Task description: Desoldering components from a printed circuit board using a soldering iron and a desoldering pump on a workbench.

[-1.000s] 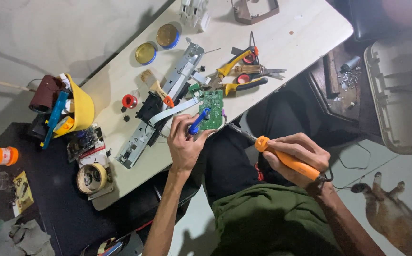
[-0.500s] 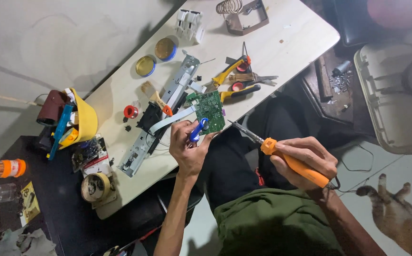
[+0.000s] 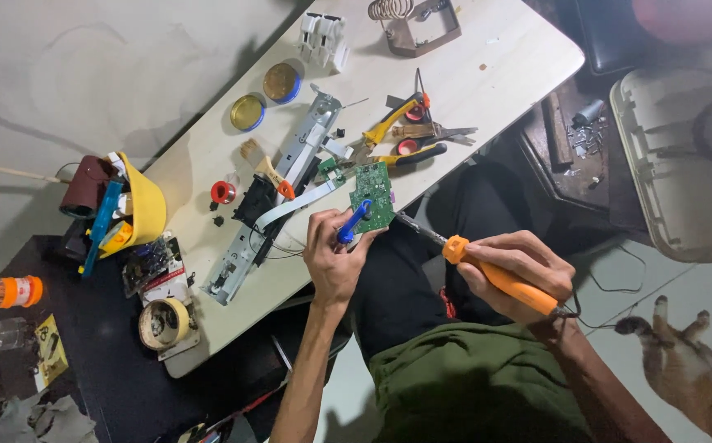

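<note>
My left hand [image 3: 333,261] grips a blue-handled tool [image 3: 353,222] whose tip rests against a green circuit board [image 3: 374,194] at the near edge of the pale wooden table [image 3: 487,57]. My right hand [image 3: 520,264] holds an orange soldering iron [image 3: 499,276]; its metal tip [image 3: 418,229] points toward the lower corner of the board. A white ribbon cable [image 3: 294,204] runs from the board to a long grey metal assembly [image 3: 278,193] lying diagonally on the table.
Yellow-handled pliers [image 3: 393,123] and scissors [image 3: 434,133] lie behind the board. Two round tins [image 3: 264,97], a red spool [image 3: 223,192], a brush [image 3: 264,168], a yellow bin [image 3: 138,209], a tape roll [image 3: 165,322] and a solder stand [image 3: 413,23] are around. A cat [image 3: 692,361] stands at my right.
The camera view has shifted slightly. My left hand has brought the blue tool up onto the board, and the soldering iron tip has come closer to the board's edge.
</note>
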